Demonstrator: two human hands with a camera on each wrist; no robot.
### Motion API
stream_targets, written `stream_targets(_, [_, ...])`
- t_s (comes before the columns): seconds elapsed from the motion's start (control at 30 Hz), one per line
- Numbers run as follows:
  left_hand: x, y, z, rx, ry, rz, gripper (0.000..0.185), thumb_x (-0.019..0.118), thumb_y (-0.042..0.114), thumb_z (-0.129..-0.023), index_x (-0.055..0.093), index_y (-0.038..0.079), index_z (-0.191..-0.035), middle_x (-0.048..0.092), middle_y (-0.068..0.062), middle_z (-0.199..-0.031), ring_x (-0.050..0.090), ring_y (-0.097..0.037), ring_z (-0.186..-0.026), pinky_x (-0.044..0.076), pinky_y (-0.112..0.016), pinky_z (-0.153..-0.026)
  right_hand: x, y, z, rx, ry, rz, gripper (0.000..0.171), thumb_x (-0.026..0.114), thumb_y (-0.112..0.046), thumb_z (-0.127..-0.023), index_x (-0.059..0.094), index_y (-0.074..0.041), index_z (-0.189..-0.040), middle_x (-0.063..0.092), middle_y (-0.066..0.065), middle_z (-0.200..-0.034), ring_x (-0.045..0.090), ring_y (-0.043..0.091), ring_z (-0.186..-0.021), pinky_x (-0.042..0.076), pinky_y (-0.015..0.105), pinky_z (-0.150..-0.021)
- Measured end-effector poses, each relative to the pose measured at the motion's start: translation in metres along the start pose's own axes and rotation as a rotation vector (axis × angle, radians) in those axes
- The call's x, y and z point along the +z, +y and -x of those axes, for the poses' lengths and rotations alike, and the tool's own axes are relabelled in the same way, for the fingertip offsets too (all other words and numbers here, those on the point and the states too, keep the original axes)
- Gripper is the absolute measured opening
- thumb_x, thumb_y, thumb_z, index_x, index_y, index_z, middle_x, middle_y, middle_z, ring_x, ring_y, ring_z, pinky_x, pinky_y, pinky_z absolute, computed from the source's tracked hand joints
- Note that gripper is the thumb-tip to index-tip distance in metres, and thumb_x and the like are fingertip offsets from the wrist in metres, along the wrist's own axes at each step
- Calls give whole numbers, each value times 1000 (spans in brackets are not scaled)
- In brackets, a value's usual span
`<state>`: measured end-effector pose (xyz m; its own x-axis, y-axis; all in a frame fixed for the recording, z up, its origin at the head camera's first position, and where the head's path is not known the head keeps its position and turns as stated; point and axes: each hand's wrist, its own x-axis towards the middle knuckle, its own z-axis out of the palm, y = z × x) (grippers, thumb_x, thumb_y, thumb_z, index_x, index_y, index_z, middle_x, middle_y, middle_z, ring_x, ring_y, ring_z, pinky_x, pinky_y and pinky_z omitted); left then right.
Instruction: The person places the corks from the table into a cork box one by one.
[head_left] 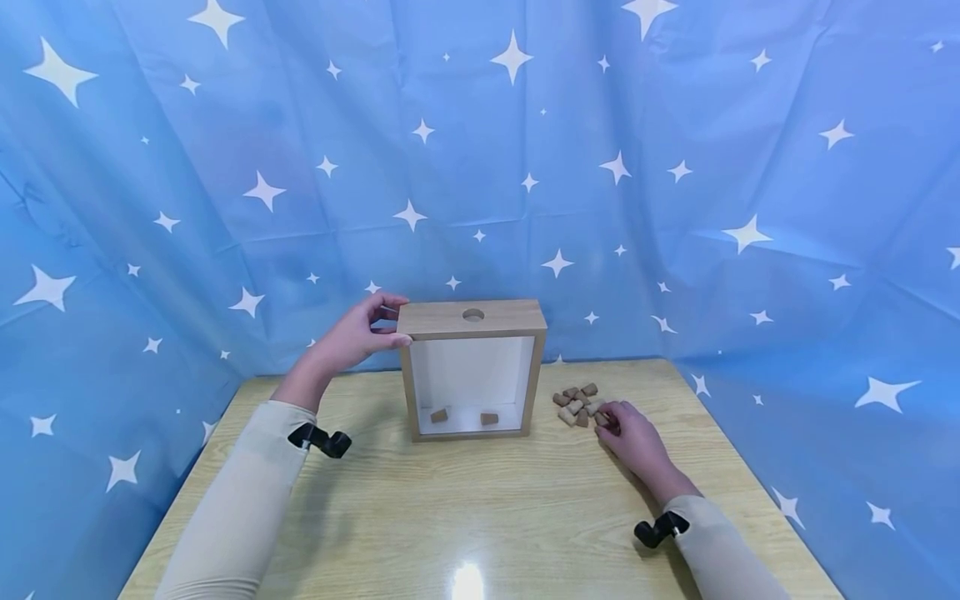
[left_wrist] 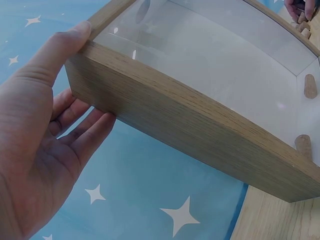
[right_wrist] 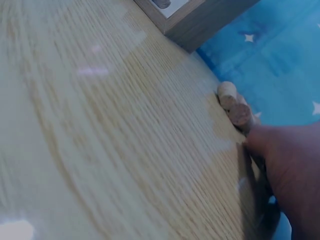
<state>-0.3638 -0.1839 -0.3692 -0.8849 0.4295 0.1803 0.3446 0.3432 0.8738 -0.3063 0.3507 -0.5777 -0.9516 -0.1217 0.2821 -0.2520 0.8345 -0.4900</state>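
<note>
My left hand (head_left: 358, 336) grips the wooden box (head_left: 471, 368) by its top corner; my right hand (head_left: 632, 433) pinches a cork (head_left: 602, 419) (from the pile (head_left: 577, 403)).

Starry blue curtain (head_left: 675, 167) — wooden table (head_left: 480, 517).

left hand (head_left: 360, 333) raised, right hand (head_left: 633, 433) lowered

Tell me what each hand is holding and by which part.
Left hand grips the wooden box by its top left corner. Right hand touches the cork pile; a grasp cannot be told.
</note>
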Motion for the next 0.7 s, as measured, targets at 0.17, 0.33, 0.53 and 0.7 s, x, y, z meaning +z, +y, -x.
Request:
stream_targets(0.17, [0, 1, 0, 0, -1, -2, 72, 90, 24, -98, 52, 10, -157, 58, -18, -148, 54, -38, -143, 56, -55, -110, 1, 1, 0, 0, 2, -25, 35, 82, -9, -100, 69, 0, -131, 66, 9, -104, 64, 22, -88, 55, 46, -76])
stream_targets(0.33, [0, 1, 0, -3, 3, -12, 71, 89, 24, -98, 52, 12, -157, 57, -17, -149, 54, -36, -142, 55, -55, -110, -1, 0, 0, 3, 12, -37, 33, 82, -9, -99, 67, -3, -127, 63, 6, -98, 58, 20, -82, 50, 43, -72])
stream_targets(0.53, [1, 2, 0, -6, 1, -6, 71, 89, 23, -98, 52, 12, -157, 55, -17, -150, 53, -36, -143, 55, -56, -111, -8, -7, -1, -2, 44, -110, 29, 82, -7, -98, 64, -9, -121, 60, 4, -94, 55, 20, -80, 50, 38, -70])
stream_targets(0.7, [0, 2, 1, -11, -2, -5, 72, 90, 26, -97, 52, 12, -158, 54, -17, -151, 52, -36, -144, 54, -57, -112, -14, -15, -7, -16, 81, -183, 34, 81, -4, -97, 63, -9, -125, 61, 5, -94, 56, 19, -77, 50, 32, -65])
